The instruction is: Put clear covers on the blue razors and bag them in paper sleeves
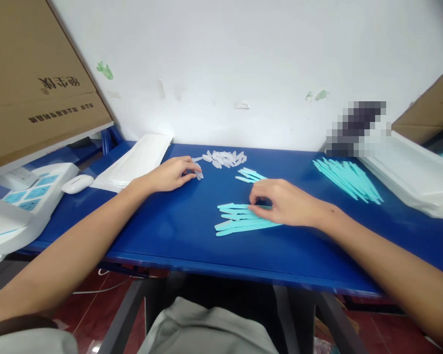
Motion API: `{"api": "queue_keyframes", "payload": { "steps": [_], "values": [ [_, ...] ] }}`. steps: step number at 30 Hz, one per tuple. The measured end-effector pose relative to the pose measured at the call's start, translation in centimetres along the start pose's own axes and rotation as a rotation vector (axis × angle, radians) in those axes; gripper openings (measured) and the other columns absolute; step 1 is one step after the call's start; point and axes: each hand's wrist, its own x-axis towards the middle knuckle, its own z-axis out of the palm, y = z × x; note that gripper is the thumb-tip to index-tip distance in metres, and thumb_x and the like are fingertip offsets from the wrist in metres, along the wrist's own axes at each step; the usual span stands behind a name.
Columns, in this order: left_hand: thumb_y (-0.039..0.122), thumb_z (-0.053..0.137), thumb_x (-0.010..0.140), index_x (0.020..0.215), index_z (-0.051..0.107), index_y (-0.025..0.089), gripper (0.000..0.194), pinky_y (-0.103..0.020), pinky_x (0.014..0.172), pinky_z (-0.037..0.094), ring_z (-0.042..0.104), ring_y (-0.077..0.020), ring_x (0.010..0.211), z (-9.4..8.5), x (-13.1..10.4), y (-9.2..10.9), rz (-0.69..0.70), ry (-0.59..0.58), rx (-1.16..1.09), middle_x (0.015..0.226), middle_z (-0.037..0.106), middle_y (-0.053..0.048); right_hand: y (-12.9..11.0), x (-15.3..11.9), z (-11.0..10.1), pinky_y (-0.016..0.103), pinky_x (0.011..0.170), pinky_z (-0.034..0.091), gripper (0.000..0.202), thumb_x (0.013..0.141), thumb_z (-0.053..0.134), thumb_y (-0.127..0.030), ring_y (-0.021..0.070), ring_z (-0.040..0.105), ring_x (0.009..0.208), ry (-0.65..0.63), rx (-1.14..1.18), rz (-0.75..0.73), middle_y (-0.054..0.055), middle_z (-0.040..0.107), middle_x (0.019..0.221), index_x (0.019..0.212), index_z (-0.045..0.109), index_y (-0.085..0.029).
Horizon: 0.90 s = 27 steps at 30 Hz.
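Note:
My left hand is closed, thumb and fingertips together on small translucent blade caps at the table's left middle. Just beyond it lies a loose pile of the same caps. With fingers curled, my right hand pinches the handle end of a teal eyebrow razor; its fingers hide part of the grip. Several more teal razors lie roughly side by side below that one, blade ends to the left. A smaller group of razors sits behind my right hand, partly covered by it.
A heap of teal razors lies on the right of the blue table, beside white trays. At left are white bags, a white earbud-type case, a white plastic holder and a cardboard box. A wall stands behind.

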Motion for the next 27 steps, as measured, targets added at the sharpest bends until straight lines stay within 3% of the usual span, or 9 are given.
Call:
{"api": "queue_keyframes", "payload": {
  "steps": [6,9,14,20,27],
  "values": [
    [0.039,0.050,0.101,0.116,0.074,0.019,0.035,-0.033,0.079,0.049,0.063,-0.0204,0.086,0.6,0.4,1.1,0.049,0.031,-0.046,0.104,0.068,-0.010,-0.1,0.2,-0.2,0.036,0.083,0.037,0.030,0.096,0.055,-0.044,0.0137,0.047,0.058,-0.069,-0.042,0.066,-0.003,0.057,0.062,0.089,0.072,-0.021],
    [0.041,0.053,0.100,0.113,0.076,0.020,0.033,-0.032,0.076,0.048,0.063,-0.0196,0.082,1.0,0.6,1.7,0.082,0.041,-0.079,0.097,0.070,-0.008,-0.3,0.2,-0.4,0.037,0.084,0.037,0.036,0.096,0.054,-0.051,0.0161,0.048,0.059,-0.065,-0.048,0.114,-0.004,0.051,0.054,0.087,0.074,-0.022],
    [0.043,0.056,0.100,0.112,0.076,0.023,0.031,-0.034,0.080,0.047,0.063,-0.0202,0.084,1.4,0.7,2.5,0.080,0.047,-0.101,0.095,0.071,-0.006,-0.6,0.1,-0.5,0.036,0.085,0.039,0.032,0.093,0.058,-0.048,0.0144,0.045,0.055,-0.073,0.005,0.124,-0.006,0.045,0.049,0.084,0.073,-0.021],
    [0.042,0.056,0.100,0.112,0.075,0.023,0.030,-0.033,0.079,0.048,0.063,-0.0189,0.081,1.5,0.7,2.8,0.082,0.045,-0.120,0.089,0.069,-0.004,-0.4,0.0,-0.4,0.028,0.054,0.034,0.029,0.091,0.062,-0.045,0.0121,0.042,0.049,-0.099,0.100,0.144,-0.006,0.045,0.053,0.096,0.075,-0.020],
    [0.041,0.056,0.100,0.113,0.075,0.022,0.030,-0.032,0.077,0.047,0.062,-0.0183,0.079,1.5,0.8,3.0,0.071,0.043,-0.111,0.088,0.068,-0.004,-0.2,-0.2,-0.5,0.027,0.052,0.036,0.030,0.089,0.065,-0.044,0.0104,0.045,0.048,-0.111,0.134,0.149,-0.003,0.053,0.057,0.095,0.077,-0.016]
  ]
}}
